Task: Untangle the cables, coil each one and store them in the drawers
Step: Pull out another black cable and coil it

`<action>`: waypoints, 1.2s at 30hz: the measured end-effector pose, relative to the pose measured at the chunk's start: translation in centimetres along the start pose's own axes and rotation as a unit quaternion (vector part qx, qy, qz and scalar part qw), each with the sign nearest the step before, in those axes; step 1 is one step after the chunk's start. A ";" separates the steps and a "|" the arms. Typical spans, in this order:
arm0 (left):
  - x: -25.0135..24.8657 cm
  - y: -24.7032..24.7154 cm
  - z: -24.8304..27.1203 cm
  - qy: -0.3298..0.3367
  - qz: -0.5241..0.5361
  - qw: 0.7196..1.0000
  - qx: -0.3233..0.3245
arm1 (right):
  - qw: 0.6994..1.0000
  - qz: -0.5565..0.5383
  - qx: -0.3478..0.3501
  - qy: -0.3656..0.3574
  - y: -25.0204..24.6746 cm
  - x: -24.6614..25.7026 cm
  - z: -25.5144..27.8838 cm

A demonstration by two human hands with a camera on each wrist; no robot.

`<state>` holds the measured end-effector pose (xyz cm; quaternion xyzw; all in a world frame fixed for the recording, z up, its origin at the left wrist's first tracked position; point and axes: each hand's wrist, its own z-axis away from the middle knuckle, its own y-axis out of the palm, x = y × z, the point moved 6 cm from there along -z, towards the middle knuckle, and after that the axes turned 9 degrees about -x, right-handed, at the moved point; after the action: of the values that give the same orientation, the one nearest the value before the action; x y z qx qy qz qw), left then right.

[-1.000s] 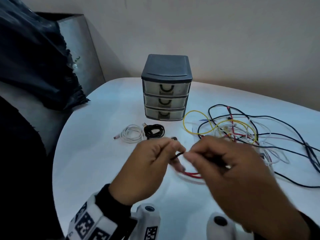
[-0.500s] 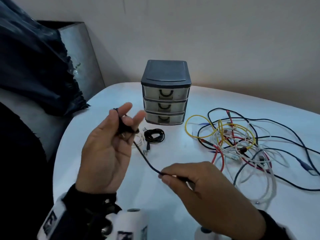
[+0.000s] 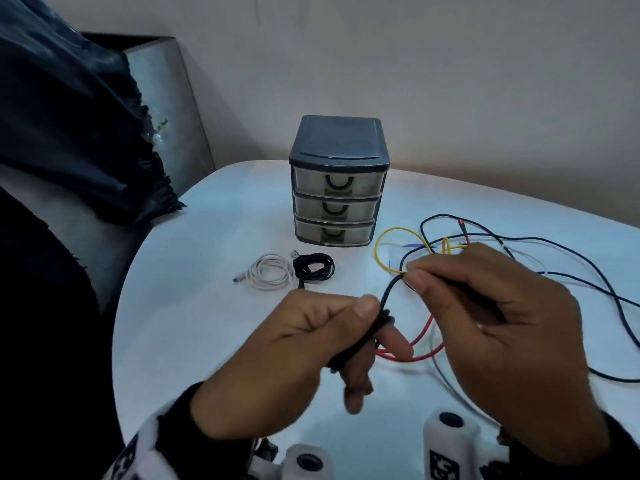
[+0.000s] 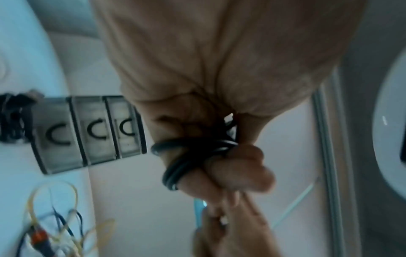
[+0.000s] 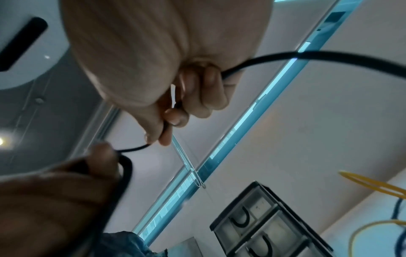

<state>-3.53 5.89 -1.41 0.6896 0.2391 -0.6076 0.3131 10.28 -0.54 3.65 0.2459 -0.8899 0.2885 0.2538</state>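
A black cable [image 3: 390, 292] runs between my two hands above the white table [image 3: 207, 341]. Several turns of it [image 4: 175, 167] are wound round the fingers of my left hand [image 3: 379, 323], and the thumb presses on the loops. My right hand [image 3: 415, 275] pinches the free length of the cable [image 5: 241, 67] between thumb and forefinger, just right of and above the left hand. The rest trails into the tangle of yellow, red, white and dark cables [image 3: 446, 247] partly hidden behind my right hand. The grey three-drawer unit [image 3: 337, 188] stands behind, all drawers closed.
A coiled white cable [image 3: 270, 271] and a coiled black cable [image 3: 315, 266] lie side by side in front of the drawers. Dark fabric [image 3: 69, 116] hangs over a seat at the left, beyond the table's rounded edge. A wall rises close behind the drawer unit.
My left hand has dropped from its raised, palm-up pose at the left and turned over toward the middle. My right hand has risen from the near edge up toward the tangle, still holding the cable.
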 end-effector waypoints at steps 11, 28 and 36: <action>-0.6 -6.1 -1.7 0.114 0.237 0.916 -0.304 | 0.964 0.093 0.243 -0.058 5.0 1.4 3.5; -2.0 -3.6 -0.5 0.034 0.446 0.893 0.059 | 0.980 0.012 0.175 0.093 6.4 -3.4 3.4; -0.8 -4.9 -0.6 0.172 -0.123 0.948 -0.238 | 0.947 0.003 0.321 -0.018 5.0 3.6 3.9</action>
<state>-6.71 9.69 -1.31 0.6545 0.5099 -0.4392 0.3446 3.40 -0.52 1.08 0.3169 -0.7555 0.5548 0.1445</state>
